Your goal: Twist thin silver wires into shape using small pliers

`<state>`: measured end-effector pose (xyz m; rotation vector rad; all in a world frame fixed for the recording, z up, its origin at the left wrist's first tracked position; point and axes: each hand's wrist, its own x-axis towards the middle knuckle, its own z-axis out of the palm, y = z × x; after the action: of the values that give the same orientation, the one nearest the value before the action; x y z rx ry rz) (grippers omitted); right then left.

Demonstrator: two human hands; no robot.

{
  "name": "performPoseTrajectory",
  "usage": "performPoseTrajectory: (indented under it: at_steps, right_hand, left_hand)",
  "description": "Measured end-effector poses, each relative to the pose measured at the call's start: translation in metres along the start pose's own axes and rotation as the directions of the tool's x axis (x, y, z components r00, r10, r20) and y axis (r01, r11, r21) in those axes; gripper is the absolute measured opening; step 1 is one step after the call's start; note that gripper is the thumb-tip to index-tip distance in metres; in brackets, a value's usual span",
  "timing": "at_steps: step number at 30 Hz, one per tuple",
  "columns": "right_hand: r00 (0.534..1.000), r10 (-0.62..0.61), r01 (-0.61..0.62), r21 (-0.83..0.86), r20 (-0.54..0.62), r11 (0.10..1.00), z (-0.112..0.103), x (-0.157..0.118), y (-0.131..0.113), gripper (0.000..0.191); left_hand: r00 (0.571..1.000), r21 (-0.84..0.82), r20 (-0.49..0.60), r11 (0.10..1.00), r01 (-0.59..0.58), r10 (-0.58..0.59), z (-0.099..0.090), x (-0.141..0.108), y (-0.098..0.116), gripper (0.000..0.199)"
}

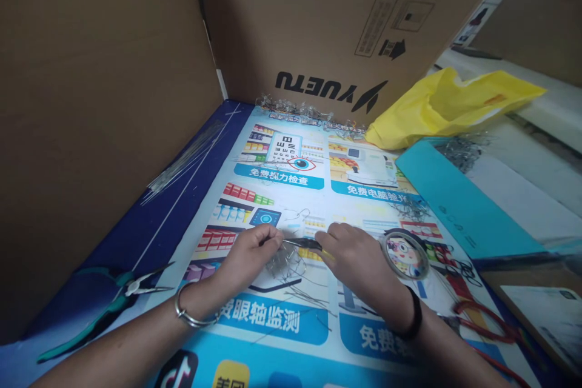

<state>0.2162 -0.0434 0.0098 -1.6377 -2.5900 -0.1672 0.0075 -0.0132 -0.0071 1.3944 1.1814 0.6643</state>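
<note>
My right hand (352,254) is wrapped round the yellow handles of a pair of needle-nose pliers (304,242), whose dark jaws point left. At the jaw tips, my left hand (259,248) is closed in a pinch on a thin metal wire, mostly hidden by the fingers. Just beneath lies a loose tangle of bent wire pieces (286,264) on the printed sheet (313,333). Several straight cut wires (309,303) are scattered nearer to me. Beside my right wrist is a roll of clear tape (404,254).
Green-handled pliers (120,291) lie open at left, near a bundle of straight wires (186,160). Tall cardboard (327,18) walls the back and left. On the right are a yellow bag (450,106), a teal box (454,194) and a red-handled tool (486,321).
</note>
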Motion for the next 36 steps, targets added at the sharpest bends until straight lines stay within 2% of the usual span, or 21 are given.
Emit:
performPoseTrajectory:
  at_steps: [4, 8, 13, 18, 22, 26, 30, 31, 34, 36]
  right_hand:
    - [0.992, 0.05, -0.069, 0.161, 0.119, 0.984, 0.001, 0.0, 0.006, 0.015]
    - [0.98, 0.06, -0.102, 0.222, 0.191, 0.97, 0.0, 0.002, 0.007, 0.019]
    - [0.993, 0.023, -0.049, 0.222, 0.119, 0.974, 0.002, 0.002, 0.01, 0.018]
    - [0.996, -0.063, 0.044, 0.243, 0.07, 0.969, 0.0, -0.001, 0.034, 0.024]
    - [0.998, -0.025, 0.019, 0.091, 0.056, 0.996, 0.002, -0.009, 0.06, 0.025]
    - [0.999, 0.038, -0.037, -0.036, 0.028, 0.999, 0.016, -0.023, 0.075, 0.03]
    - [0.998, 0.063, -0.064, -0.091, -0.02, 0.994, 0.023, -0.031, 0.073, 0.051]
    - [0.998, 0.054, -0.058, -0.082, -0.044, 0.995, 0.022, -0.03, 0.07, 0.051]
    - [0.99, 0.012, -0.007, 0.036, -0.142, 0.999, 0.015, -0.021, 0.054, 0.03]
    - [0.981, -0.043, 0.074, 0.158, -0.191, 0.985, 0.012, -0.012, 0.039, 0.024]
  left_hand:
    - [0.999, -0.041, 0.04, 0.999, -0.019, 0.02, 0.0, 0.001, -0.001, 0.021]
    - [0.998, -0.059, 0.054, 0.998, -0.009, 0.012, 0.0, 0.002, -0.001, 0.021]
    - [0.998, -0.064, 0.053, 0.998, -0.017, 0.02, -0.001, 0.002, -0.001, 0.021]
    - [1.0, -0.029, -0.003, 1.0, 0.003, -0.003, -0.005, 0.004, 0.0, 0.019]
    - [1.0, -0.055, -0.013, 0.999, 0.0, -0.001, -0.009, 0.006, -0.002, 0.017]
    - [1.0, -0.069, 0.004, 0.997, 0.018, -0.018, -0.01, 0.008, -0.003, 0.018]
    - [0.999, -0.06, 0.031, 0.998, 0.02, -0.018, -0.009, 0.007, -0.004, 0.02]
    - [0.999, -0.059, 0.043, 0.998, 0.013, -0.011, -0.009, 0.007, -0.004, 0.02]
    - [0.997, -0.049, 0.073, 0.999, -0.005, 0.008, -0.008, 0.007, -0.006, 0.019]
    - [0.997, -0.048, 0.082, 0.999, -0.01, 0.014, -0.008, 0.006, -0.007, 0.019]
